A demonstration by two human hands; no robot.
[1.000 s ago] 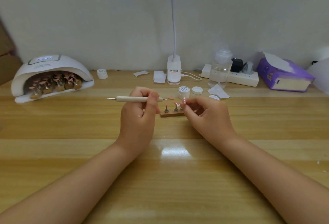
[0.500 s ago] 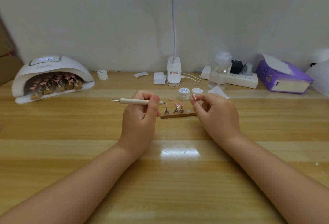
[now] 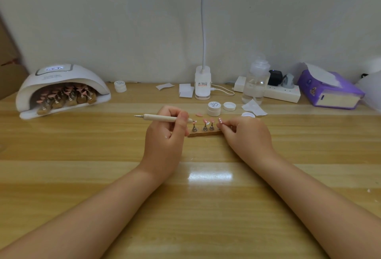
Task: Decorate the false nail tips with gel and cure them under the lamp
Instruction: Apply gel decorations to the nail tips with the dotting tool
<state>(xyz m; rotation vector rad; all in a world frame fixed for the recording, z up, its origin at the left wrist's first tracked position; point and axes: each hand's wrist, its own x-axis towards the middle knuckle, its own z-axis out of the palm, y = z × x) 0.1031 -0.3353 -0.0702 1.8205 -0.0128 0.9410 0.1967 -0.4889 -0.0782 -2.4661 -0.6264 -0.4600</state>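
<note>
My left hand [image 3: 166, 135] grips a cream dotting pen [image 3: 159, 117] held level, its tip by the leftmost pink nail tip [image 3: 194, 123]. A small wooden strip [image 3: 204, 134] carries metal stands with pink nail tips [image 3: 206, 122]. My right hand [image 3: 246, 135] pinches a pink nail tip with white dots [image 3: 220, 121] at the strip's right end. One loose pink tip [image 3: 199, 114] lies behind the strip. A white gel jar [image 3: 214, 108] stands just beyond. The white curing lamp [image 3: 61, 87] at the far left holds several stands with pink tips inside.
A jar lid [image 3: 229, 106] and a second lid [image 3: 248, 115] lie right of the gel jar. A clear bottle [image 3: 255, 82], power strip [image 3: 282, 94], purple tissue pack [image 3: 329, 91], clip lamp base [image 3: 202, 83], paper scraps [image 3: 185, 90] and another small jar [image 3: 120, 86] line the wall.
My right hand lifted a dotted nail tip off toward the jar, then came back down to the strip's right end. The left hand and pen stayed nearly still.
</note>
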